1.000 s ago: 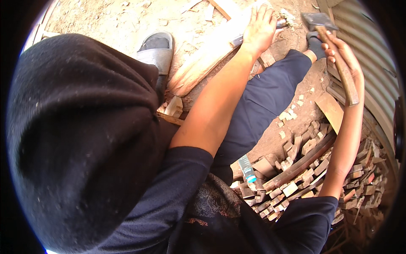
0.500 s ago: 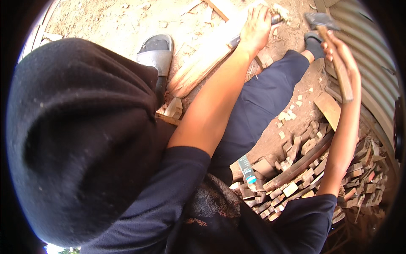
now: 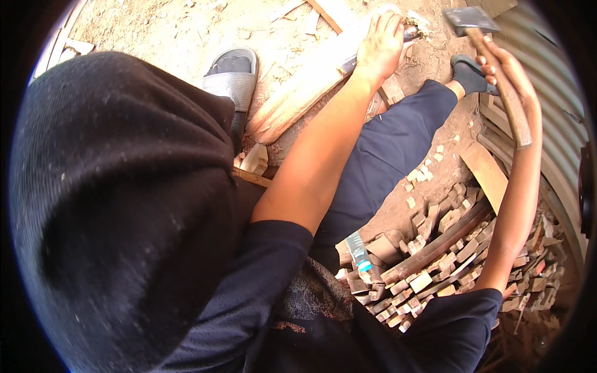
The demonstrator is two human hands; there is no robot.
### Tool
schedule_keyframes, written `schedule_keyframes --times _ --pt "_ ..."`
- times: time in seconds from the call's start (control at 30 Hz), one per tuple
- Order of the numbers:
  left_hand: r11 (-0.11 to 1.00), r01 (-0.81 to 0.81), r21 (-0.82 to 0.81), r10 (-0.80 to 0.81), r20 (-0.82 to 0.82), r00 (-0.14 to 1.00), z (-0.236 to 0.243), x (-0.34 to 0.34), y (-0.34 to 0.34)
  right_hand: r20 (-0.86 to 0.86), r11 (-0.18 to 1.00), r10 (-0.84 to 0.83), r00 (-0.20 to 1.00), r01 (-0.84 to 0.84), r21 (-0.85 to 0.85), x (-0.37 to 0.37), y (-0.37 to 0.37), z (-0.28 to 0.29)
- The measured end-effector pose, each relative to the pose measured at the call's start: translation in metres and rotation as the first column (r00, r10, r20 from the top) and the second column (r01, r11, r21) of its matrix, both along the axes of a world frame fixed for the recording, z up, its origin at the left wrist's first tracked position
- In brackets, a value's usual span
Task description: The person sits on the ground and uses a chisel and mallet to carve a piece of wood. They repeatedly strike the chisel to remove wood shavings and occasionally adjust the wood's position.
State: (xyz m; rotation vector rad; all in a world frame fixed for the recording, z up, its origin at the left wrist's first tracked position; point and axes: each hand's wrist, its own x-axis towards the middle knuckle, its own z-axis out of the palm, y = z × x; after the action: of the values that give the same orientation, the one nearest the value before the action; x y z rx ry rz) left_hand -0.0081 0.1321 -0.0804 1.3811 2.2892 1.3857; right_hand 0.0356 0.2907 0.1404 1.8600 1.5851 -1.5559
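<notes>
My left hand (image 3: 379, 43) is closed around a dark-handled chisel (image 3: 348, 62), whose tip rests near the far end of a pale wooden log (image 3: 298, 102) lying on the dirt. My right hand (image 3: 505, 69) grips the wooden handle of a hammer (image 3: 511, 102). It is held up at the top right with the metal head (image 3: 469, 20) above and right of the chisel. The hammer head is apart from the chisel. A black hood (image 3: 124, 205) fills the left of the view.
A foot in a grey sandal (image 3: 233, 71) stands left of the log; another foot (image 3: 467, 73) is by the hammer. A pile of small wood offcuts (image 3: 435, 267) and a plastic bottle (image 3: 359, 252) lie at the lower right. Corrugated metal sheet (image 3: 556, 130) lines the right edge.
The hammer has risen slightly in my right hand. My left hand shifted a little on the log and still holds the chisel.
</notes>
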Motion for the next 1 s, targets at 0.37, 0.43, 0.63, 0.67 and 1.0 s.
schedule_keyframes --times 0.37,0.43,0.63,0.67,1.0 --pt "0.995 0.032 -0.097 -0.041 -0.1 0.994 -0.002 0.008 -0.008 0.048 0.97 -0.041 0.998 0.051 -0.239 0.009 -0.018 0.002" --pt "0.995 0.031 -0.094 -0.041 -0.107 0.993 -0.002 0.0 -0.004 0.017 0.984 -0.036 0.999 0.039 -0.174 0.009 -0.02 0.014" --pt "0.982 0.033 -0.185 -0.048 -0.08 0.996 0.005 0.008 -0.004 -0.116 0.974 -0.191 0.975 0.203 0.104 0.039 0.039 0.0" --pt "0.988 0.032 -0.149 -0.03 0.018 0.999 0.008 0.008 -0.005 -0.226 0.955 -0.247 0.942 0.276 0.107 0.031 0.033 0.002" --pt "0.948 -0.033 -0.317 0.017 -0.053 0.998 0.003 0.002 -0.006 0.023 0.998 0.001 1.0 0.0 -0.067 0.021 -0.013 0.02"
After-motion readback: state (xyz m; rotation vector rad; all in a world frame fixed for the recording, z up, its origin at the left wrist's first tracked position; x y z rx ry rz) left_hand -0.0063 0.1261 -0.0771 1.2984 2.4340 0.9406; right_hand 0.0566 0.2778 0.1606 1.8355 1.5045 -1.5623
